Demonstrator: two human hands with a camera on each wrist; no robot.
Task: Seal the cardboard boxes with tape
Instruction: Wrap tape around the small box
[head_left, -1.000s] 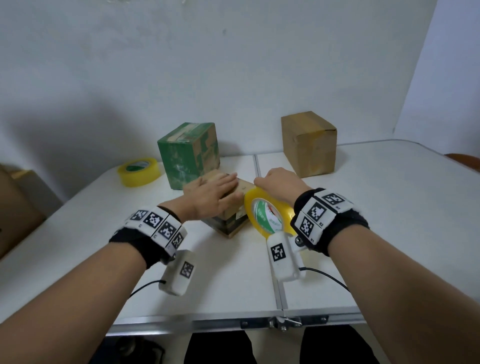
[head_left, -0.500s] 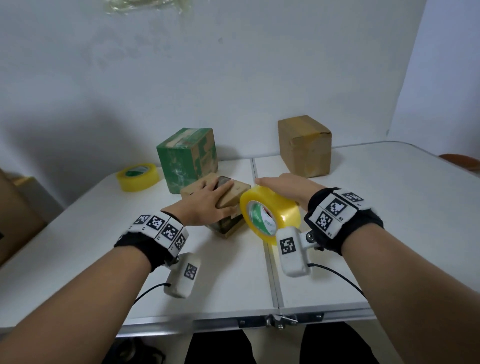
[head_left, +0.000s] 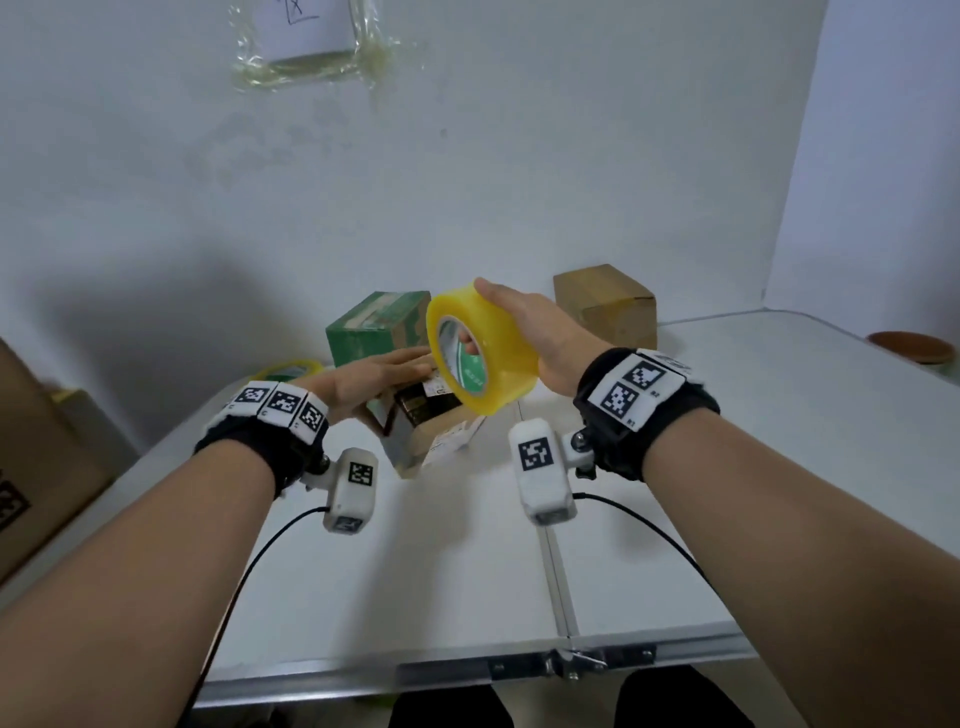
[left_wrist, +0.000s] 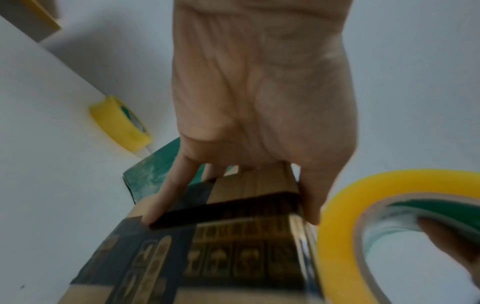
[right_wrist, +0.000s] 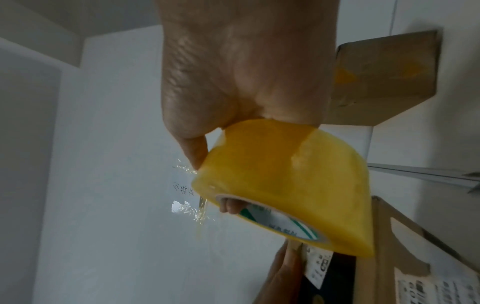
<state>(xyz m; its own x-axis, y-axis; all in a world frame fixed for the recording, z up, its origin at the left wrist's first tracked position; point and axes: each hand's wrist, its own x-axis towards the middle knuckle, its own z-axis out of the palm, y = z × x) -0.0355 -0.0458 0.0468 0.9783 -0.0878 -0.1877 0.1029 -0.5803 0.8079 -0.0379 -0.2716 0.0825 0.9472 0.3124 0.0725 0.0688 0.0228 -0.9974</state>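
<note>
Raised since the earlier frames: yellow tape roll (head_left: 485, 351), now lifting clear of the white tabletop (head_left: 675, 519) in the right hand (head_left: 540, 332), with the small printed carton (head_left: 415, 426) tipping up onto one edge under the left hand (head_left: 374, 379).

Right hand: gripping the roll, thumb over the glossy, translucent outer winding and fingertips (right_wrist: 228, 205) hooking inside the cardboard core, whose green-and-white label is showing. Roll: a thick smooth ring, sitting just right of and slightly above the left fingertips.

Left hand: clasping the carton, fingers (left_wrist: 166, 197) curling down over its far face, thumb against the side nearest the roll. Carton: matte brown cardboard carrying dark blue and gold print and a white label, tilting, lower edge touching the tabletop between the two wrists.

Beyond the left hand: a green printed cube-shaped box (head_left: 379, 327), standing upright just behind the carton. Left of that hand: a second, thinner yellow roll (left_wrist: 119, 123), lying flat. Beyond the right hand: a plain brown cube-shaped box (head_left: 608, 306), standing well apart, with tape gleaming on its top. On the wall above both hands: crinkled clear tape (head_left: 322, 57) over white paper.
</note>
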